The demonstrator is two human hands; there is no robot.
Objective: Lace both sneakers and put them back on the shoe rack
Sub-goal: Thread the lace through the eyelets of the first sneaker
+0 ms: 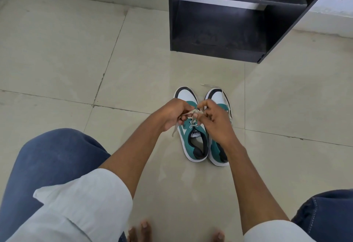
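my left hand (172, 114) pinched on lace (192, 112) | my right hand (214, 119) pinching same lace | left shoe (193, 138) beside right shoe (219, 98) on floor (76, 60), toes far, toward rack (219, 31)

Glossy tiled floor (57, 50); matt black rack (219, 31)

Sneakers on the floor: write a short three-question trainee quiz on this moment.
1. True or false: both sneakers stand on the shoe rack.
2. Which sneaker are the hands lacing? A) left sneaker B) right sneaker
3. Fill in: the left hand and right hand both grip the ____.

Key: 1 false, both are on the floor; 2 A; 3 lace.
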